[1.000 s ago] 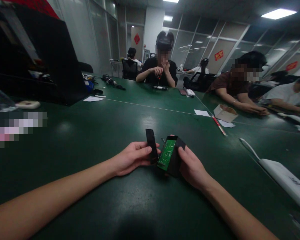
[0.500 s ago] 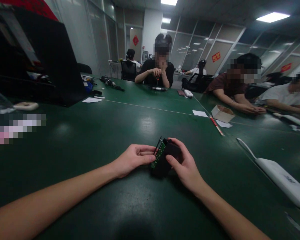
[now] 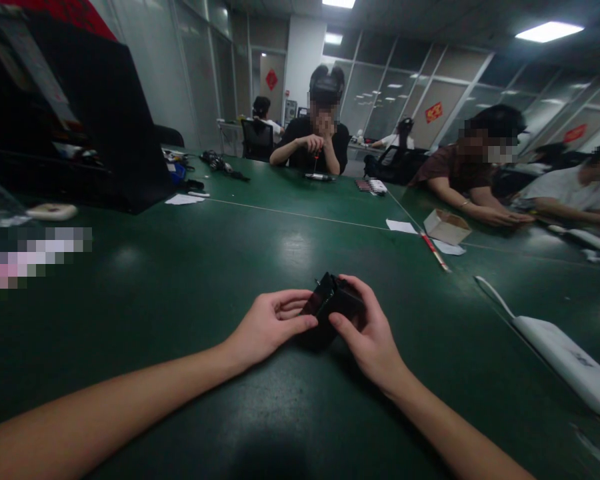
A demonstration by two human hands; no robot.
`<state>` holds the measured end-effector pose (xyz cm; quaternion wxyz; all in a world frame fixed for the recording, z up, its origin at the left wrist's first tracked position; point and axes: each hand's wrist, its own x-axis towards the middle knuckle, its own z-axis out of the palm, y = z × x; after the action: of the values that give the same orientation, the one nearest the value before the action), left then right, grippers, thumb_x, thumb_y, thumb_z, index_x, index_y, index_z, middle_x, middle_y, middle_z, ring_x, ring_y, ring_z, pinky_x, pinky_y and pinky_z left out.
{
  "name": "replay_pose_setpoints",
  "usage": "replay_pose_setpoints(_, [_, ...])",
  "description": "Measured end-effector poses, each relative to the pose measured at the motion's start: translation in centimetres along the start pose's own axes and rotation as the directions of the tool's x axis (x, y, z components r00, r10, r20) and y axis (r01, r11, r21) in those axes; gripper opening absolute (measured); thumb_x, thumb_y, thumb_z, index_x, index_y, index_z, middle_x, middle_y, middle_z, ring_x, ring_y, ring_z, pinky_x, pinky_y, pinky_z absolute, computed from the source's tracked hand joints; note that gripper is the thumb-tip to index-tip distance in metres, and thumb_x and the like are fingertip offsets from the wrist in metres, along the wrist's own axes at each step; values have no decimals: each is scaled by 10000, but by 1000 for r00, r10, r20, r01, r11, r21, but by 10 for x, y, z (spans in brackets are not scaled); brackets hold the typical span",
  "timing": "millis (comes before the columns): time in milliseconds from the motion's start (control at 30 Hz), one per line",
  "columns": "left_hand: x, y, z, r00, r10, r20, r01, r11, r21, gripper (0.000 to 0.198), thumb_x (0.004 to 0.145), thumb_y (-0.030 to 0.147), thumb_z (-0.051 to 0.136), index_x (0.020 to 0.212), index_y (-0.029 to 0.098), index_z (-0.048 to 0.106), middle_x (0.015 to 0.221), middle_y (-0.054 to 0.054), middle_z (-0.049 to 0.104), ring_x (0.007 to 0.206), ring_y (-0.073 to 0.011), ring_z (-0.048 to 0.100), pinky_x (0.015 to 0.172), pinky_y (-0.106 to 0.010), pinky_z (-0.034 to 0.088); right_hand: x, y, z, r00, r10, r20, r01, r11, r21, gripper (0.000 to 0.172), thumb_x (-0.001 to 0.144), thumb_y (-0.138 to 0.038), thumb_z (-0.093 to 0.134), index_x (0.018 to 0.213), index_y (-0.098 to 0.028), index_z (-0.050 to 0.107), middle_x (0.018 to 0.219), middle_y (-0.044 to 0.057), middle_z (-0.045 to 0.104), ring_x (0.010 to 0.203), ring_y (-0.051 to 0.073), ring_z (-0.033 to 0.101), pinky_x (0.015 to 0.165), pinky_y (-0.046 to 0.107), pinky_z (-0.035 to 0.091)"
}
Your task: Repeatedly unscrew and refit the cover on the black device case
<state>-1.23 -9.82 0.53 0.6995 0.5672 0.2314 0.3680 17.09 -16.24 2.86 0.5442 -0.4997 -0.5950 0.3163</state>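
A small black boxy electronic device (image 3: 349, 303) is held low over the green table in front of me. My right hand (image 3: 377, 347) wraps its right side, thumb on the near face and fingers over the far top edge. On the device's left side, my left hand (image 3: 265, 327) pinches a dark flat cover (image 3: 314, 301), its thumb in front and its fingers behind. The cover lies close against the body, and only a thin green line of the circuit board shows between them. My fingers hide much of the device's sides.
To the right lies a white power strip-like block (image 3: 565, 363) with a cord. Farther off are an open cardboard box (image 3: 447, 227), a red-and-white stick (image 3: 435, 252) and papers (image 3: 401, 227). A large black panel (image 3: 105, 127) stands at left. A person opposite (image 3: 310, 143) holds a screwdriver.
The dark cover in my left hand has moved right against the device, covering the green circuit board that was exposed. My right hand stays nearly where it was.
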Motion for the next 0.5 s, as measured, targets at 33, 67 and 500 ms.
replay_pose_setpoints(33, [0, 0, 0, 1000, 8, -5, -8, 1000, 1, 478, 722, 245, 808, 1168, 174, 653, 1181, -86, 709, 1101, -220, 665, 1010, -370, 503, 0, 0, 1, 1000, -5, -2, 5, 1000, -2, 526, 827, -410, 688, 1272, -253, 455, 1199, 86, 619, 1062, 244, 625, 826, 358, 564])
replay_pose_setpoints(67, [-1, 0, 1, 1000, 13, -10, -13, 1000, 7, 486, 718, 244, 811, 1172, 173, 653, 1182, -87, 709, 1101, -222, 665, 1012, -375, 501, 0, 0, 1, 1000, -8, -2, 8, 1000, -4, 527, 824, -411, 690, 1269, -252, 455, 1202, 86, 617, 1071, 246, 621, 839, 362, 561])
replay_pose_setpoints(500, [-1, 9, 3, 991, 86, 107, -97, 990, 99, 558, 754, 288, 774, 1285, 229, 617, 1294, -89, 623, 1196, -263, 564, 1040, -396, 417, -2, -11, -4, 994, -43, 103, 42, 999, 16, 474, 879, -422, 628, 1303, -271, 481, 1344, 73, 552, 1256, 251, 512, 1059, 386, 411])
